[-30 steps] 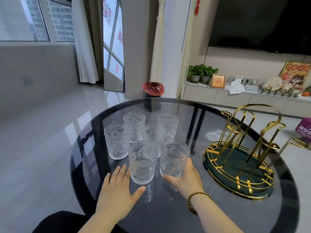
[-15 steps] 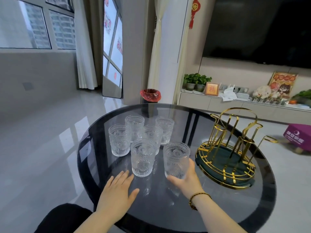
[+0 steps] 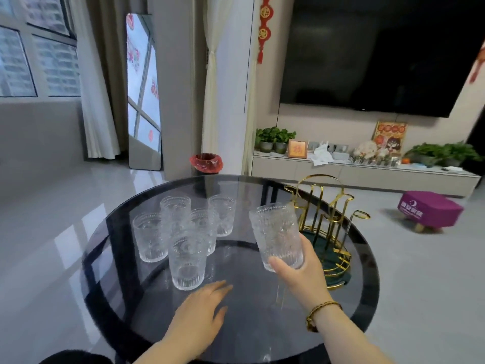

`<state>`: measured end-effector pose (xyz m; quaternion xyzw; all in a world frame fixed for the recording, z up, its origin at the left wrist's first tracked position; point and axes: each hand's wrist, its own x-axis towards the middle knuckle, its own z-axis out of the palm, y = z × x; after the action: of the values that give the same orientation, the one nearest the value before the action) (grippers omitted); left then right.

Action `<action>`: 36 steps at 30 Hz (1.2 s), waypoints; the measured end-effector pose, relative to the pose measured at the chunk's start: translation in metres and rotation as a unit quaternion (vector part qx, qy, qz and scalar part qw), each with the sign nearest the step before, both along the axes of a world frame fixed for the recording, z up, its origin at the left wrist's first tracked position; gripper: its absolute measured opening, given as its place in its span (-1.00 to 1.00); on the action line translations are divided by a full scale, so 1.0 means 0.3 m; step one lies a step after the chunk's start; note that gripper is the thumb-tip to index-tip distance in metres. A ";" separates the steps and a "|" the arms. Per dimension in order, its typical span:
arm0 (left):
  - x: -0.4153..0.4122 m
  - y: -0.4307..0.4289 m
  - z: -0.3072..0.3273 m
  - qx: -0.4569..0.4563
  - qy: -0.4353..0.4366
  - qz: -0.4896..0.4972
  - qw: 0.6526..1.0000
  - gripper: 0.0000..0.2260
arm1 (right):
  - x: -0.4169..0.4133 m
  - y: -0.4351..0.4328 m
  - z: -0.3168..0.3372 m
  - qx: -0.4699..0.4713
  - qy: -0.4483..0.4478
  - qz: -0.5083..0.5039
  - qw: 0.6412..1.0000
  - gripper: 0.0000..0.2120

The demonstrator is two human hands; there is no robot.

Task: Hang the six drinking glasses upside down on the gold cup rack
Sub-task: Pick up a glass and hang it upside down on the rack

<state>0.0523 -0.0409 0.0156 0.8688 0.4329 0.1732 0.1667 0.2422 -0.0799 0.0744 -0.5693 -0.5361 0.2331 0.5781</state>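
Holding one ribbed glass (image 3: 277, 233) upright above the counter (image 3: 126, 264), the right hand (image 3: 301, 274) sits right of centre in the frame, its grip clamped around the lower part of the tumbler with the thumb across the front near the base. A beaded bracelet (image 3: 321, 313) circles that wrist. The lifted glass stands clear of the dark round glass top, mouth upward, just left of the gold rack (image 3: 325, 219), which it partly overlaps in the view.

The rack rests at the right edge of the counter, its bent gold pegs rising from a ringed base with a dark green tray (image 3: 329, 261); no peg carries a glass. Five more glasses (image 3: 187, 261) stand upright in a tight cluster left of centre, the nearest one just beyond the left hand (image 3: 202, 311). That hand lies low over the counter at the bottom centre, fingers loosely extended and apart, grasping nothing; whether the palm touches the surface cannot be told.

Beyond the counter, a red-lined bin (image 3: 206, 162) stands on the floor at mid-frame, a mirror (image 3: 143, 101) leans at upper left, and a dark screen (image 3: 380, 53) fills the upper right above a low cabinet (image 3: 362, 176). A purple stool (image 3: 430, 210) sits at the right.
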 end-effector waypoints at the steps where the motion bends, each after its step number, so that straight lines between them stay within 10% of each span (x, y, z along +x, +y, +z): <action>1: 0.029 0.016 0.019 0.001 -0.009 -0.015 1.000 -0.61 | 0.021 -0.010 0.028 0.009 -0.003 -0.003 1.000 -0.55; 21: 0.551 0.294 0.324 0.198 0.021 -0.154 0.968 -0.53 | 0.514 0.097 0.513 -0.028 -0.170 -0.213 0.962 -0.36; 36: 0.449 0.392 0.369 0.201 0.032 -0.202 0.958 -0.60 | 0.515 0.408 0.600 -0.130 -0.351 -0.125 0.919 -0.32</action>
<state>0.1869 0.0767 0.1262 0.9588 0.2095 0.1918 0.0064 0.3965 0.0426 0.2542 -0.7473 -0.5938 0.0116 0.2980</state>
